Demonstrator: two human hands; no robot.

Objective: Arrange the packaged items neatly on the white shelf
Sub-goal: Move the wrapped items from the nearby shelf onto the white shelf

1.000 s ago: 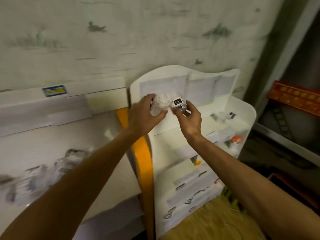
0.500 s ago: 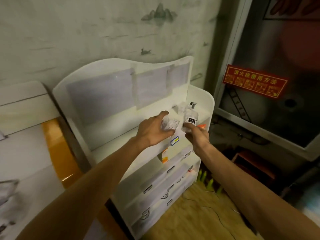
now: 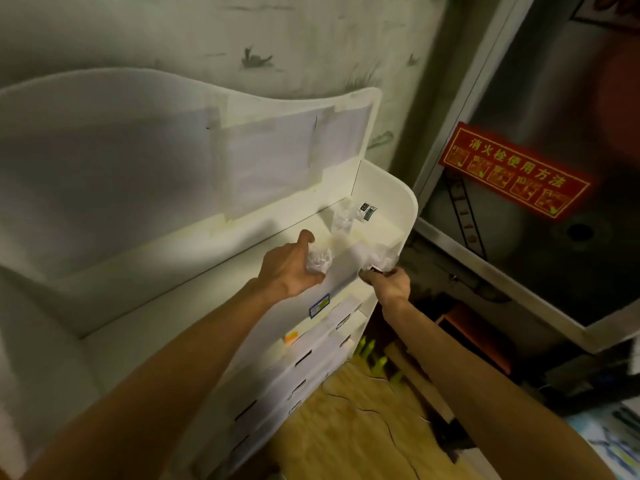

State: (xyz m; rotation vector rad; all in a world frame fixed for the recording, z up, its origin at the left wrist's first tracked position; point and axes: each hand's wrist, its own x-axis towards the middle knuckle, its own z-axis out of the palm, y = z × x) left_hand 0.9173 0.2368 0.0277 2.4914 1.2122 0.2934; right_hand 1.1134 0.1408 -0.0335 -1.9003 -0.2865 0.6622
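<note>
- My left hand (image 3: 291,268) is gripping a small crinkly clear plastic packet (image 3: 319,260) over the tall white shelf (image 3: 398,206).
- My right hand (image 3: 389,284) is pinching another clear plastic packet (image 3: 375,256) at the shelf's edge.

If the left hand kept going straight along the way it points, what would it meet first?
Probably the packaged item already standing at the back right of the top shelf. The left hand, holding its own clear packet, points that way; depth is unclear.

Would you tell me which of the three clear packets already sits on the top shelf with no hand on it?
The packet with the black-and-white label, in the far right corner. The left hand grips one packet; the right hand grips the other.
</note>
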